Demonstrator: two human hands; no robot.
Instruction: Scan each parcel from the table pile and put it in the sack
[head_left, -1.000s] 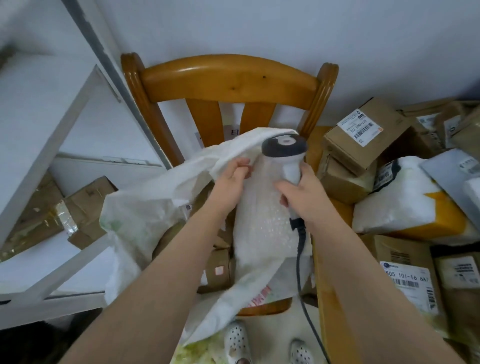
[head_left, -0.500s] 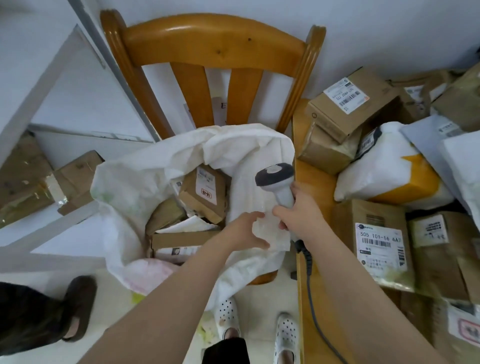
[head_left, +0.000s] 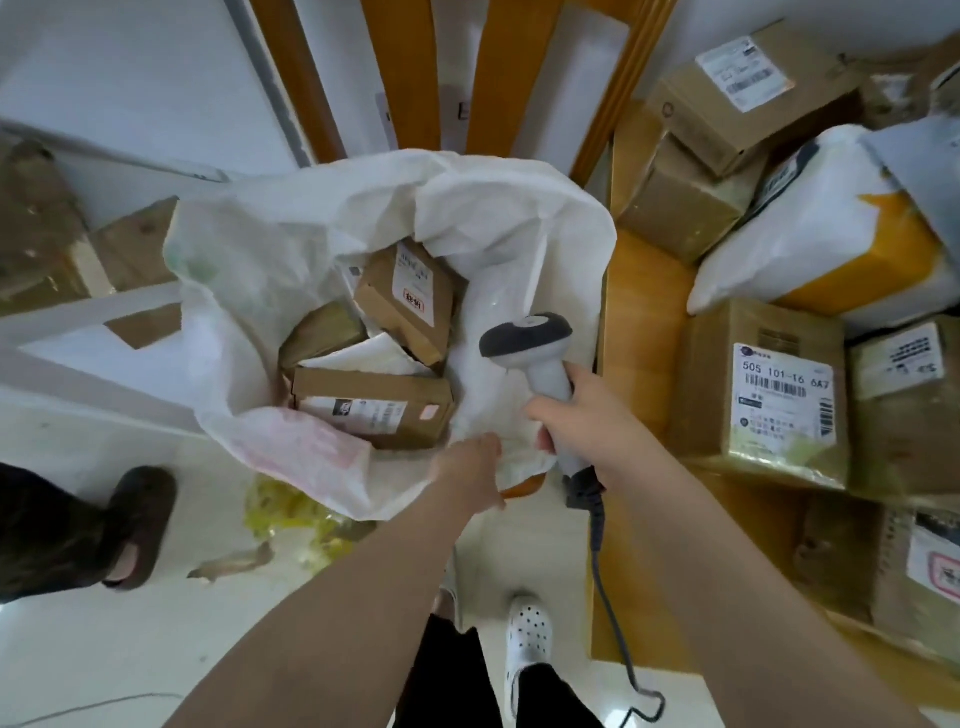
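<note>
Crinkled sack (head_left: 322, 244) — cardboard parcels (head_left: 371, 405) (boxy), curved scanner (head_left: 540, 358)

Both forearms extended forward. Right grip (head_left: 582, 421) curled round scanner (head_left: 530, 348) handle; left grip (head_left: 467, 470) fingers hidden.

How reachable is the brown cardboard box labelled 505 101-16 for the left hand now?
Probably not directly. The left hand seems to grip the rim of the white sack, and the right hand with the grey handheld scanner sits between it and the brown cardboard box.

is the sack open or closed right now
Open: the sack has its mouth spread wide, and several cardboard parcels show inside it.
</note>
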